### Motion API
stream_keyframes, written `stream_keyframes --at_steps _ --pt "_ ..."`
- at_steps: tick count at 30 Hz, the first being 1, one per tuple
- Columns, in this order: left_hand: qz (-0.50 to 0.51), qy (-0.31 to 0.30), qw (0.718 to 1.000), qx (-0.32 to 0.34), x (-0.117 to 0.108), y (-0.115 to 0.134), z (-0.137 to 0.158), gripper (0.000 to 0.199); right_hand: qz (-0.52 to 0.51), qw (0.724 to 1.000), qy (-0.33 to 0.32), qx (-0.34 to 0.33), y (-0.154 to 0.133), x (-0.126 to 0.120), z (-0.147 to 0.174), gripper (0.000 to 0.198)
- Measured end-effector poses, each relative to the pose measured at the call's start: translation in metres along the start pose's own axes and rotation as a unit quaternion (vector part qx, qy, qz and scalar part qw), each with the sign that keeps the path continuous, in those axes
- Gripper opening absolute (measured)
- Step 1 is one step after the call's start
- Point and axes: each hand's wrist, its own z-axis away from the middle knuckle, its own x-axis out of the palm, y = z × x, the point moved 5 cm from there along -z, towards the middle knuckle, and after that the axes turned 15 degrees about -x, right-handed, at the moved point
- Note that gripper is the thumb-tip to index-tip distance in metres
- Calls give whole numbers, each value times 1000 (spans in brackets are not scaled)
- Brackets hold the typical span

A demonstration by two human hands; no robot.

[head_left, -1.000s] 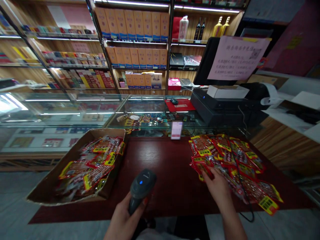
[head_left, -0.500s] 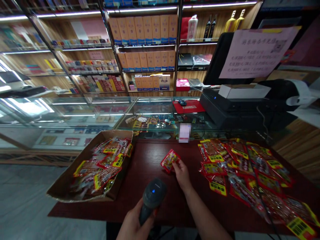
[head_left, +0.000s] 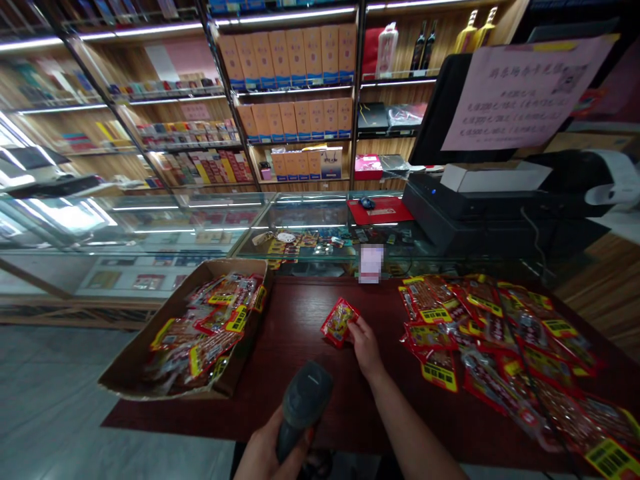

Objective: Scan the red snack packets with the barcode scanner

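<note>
My left hand (head_left: 274, 443) is wrapped round the handle of a dark barcode scanner (head_left: 307, 393), whose head points up and away from me over the table's near edge. My right hand (head_left: 366, 343) pinches the right edge of a small red and yellow snack packet (head_left: 340, 323) just above the dark red tabletop (head_left: 295, 303). To the left, an open cardboard box (head_left: 235, 380) holds many clear and red snack packets (head_left: 215, 327) with yellow labels. A spread-out pile of similar snack packets (head_left: 480, 333) lies on the table's right side.
Behind the table runs a glass display counter (head_left: 300, 213) with a red mat (head_left: 383, 211) and a mouse (head_left: 367, 203) on it. At the right stands a monitor (head_left: 435, 113) bearing a pink paper sign (head_left: 520, 97). A black cord (head_left: 525, 380) crosses the packet pile.
The blue light on the scanner has gone out. Both hands keep almost the same place and hold the same things. The whole view has shifted slightly.
</note>
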Motion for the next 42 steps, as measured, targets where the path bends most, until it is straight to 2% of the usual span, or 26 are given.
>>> stream_keyframes --at_steps 8,16,20,28,32,35,40,42 --pt "15 59 998 19 -2 10 -6 43 -6 1000 -17 -5 1 4 0 28" --pt "-2 34 999 2 9 22 4 30 3 999 -43 6 4 2 -1 29" --pt "-6 36 999 6 10 19 9 30 5 999 -47 9 2 4 -4 31" --pt "-7 60 998 -1 2 5 7 43 -20 999 -31 14 -8 4 -3 27" --pt "-12 45 999 11 -1 8 6 45 -27 999 -25 23 -14 6 -1 28" --pt "-6 58 998 14 -4 13 9 50 -33 999 -19 25 -15 7 -1 29" --pt "5 47 999 -6 -4 8 14 38 -47 998 23 29 -13 -7 3 34" --pt "19 51 998 -14 -6 -1 13 36 -57 997 34 35 -13 -3 3 35"
